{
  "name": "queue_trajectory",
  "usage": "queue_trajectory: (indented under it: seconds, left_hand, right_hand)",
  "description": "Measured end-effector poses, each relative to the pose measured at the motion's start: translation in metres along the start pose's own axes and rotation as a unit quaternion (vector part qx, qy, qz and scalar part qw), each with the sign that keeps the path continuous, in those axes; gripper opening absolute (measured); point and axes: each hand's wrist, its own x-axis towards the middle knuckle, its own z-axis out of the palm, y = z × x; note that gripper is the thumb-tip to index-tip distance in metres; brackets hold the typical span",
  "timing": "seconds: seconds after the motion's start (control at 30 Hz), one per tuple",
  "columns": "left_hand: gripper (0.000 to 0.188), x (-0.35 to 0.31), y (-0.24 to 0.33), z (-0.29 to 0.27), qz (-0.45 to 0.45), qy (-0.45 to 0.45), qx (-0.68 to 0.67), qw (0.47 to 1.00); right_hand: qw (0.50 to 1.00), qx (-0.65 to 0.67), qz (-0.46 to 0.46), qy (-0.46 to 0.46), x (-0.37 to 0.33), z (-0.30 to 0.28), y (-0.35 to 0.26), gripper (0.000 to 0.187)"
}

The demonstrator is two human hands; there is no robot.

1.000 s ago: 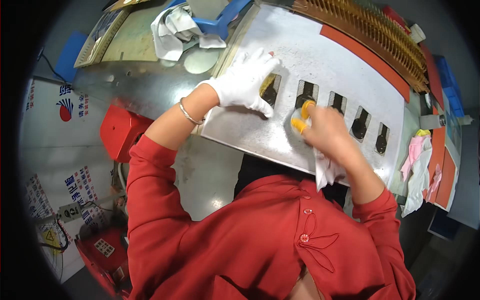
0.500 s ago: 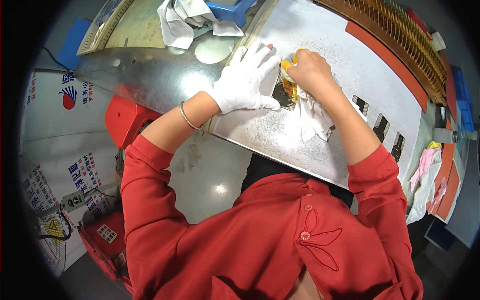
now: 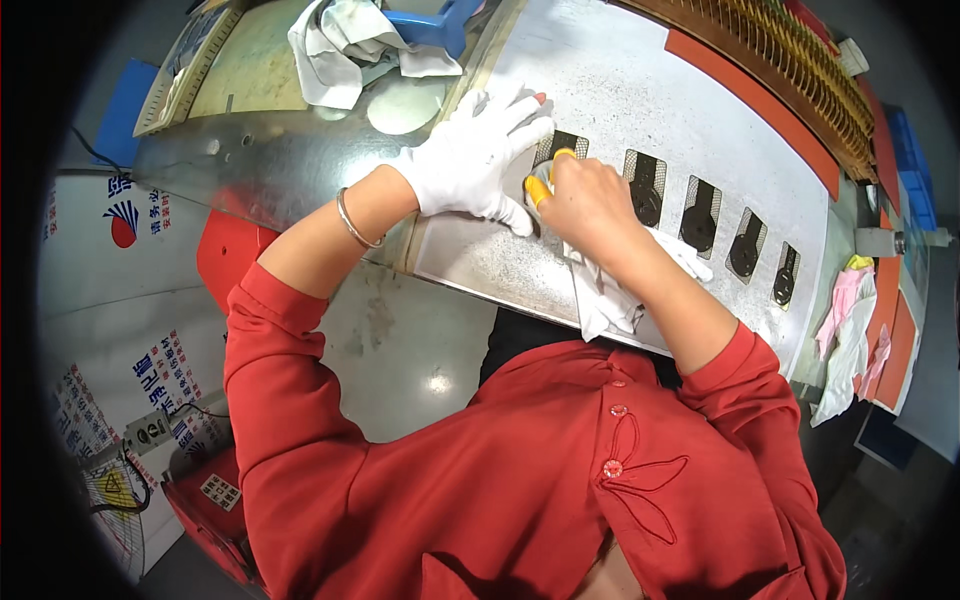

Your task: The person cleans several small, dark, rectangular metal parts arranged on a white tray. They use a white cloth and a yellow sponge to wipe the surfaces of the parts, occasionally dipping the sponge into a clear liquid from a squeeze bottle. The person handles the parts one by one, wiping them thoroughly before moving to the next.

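My left hand [image 3: 468, 160], in a white glove, lies flat with its fingers spread on the white work surface [image 3: 470, 250]. Just right of it, my right hand [image 3: 592, 208] is bent closed, yellow covers on its fingertips. It grips a white cloth [image 3: 606, 298], which trails toward the near edge. The cloth is pressed against a dark mesh-edged plate [image 3: 563, 146] between my hands, whose lower part is hidden. A row of similar plates runs off to the right, among them a larger one [image 3: 646, 188] and a small one [image 3: 785, 276].
A brown rack [image 3: 770, 70] with many slots and an orange strip [image 3: 750, 105] border the far side. Crumpled cloths [image 3: 345, 50] lie by a blue holder [image 3: 432, 28] at far left. Pink and white cloths [image 3: 845, 320] hang at right. A red stool [image 3: 228, 245] stands lower left.
My right hand and the cloth have moved toward me, uncovering more plates of the row. My left hand stays spread at nearly the same place. The whole view has shifted slightly.
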Motion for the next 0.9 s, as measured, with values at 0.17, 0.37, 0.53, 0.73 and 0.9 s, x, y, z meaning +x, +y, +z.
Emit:
queue_trajectory:
  seconds: [0.17,0.37,0.53,0.73,0.9]
  left_hand:
    - [0.106,-0.004,-0.010,-0.001,0.037,-0.010,-0.001,0.999]
    - [0.104,0.006,0.010,-0.012,-0.021,0.034,-0.071,0.997]
    - [0.094,0.020,0.030,-0.018,-0.051,-0.013,-0.077,0.996]
    - [0.085,0.021,0.048,-0.022,-0.114,0.019,-0.129,0.985]
    - [0.084,0.026,0.068,-0.030,-0.059,0.004,-0.091,0.994]
  right_hand:
    - [1.000,0.018,-0.022,-0.012,-0.030,0.005,-0.011,0.016]
    - [0.983,0.085,-0.064,-0.150,-0.074,-0.011,0.002,0.032]
    - [0.975,0.190,0.072,-0.088,-0.126,-0.056,0.047,0.029]
    - [0.919,0.343,0.187,0.053,-0.189,-0.078,0.110,0.032]
    - [0.870,0.401,0.251,0.140,-0.244,-0.092,0.192,0.019]
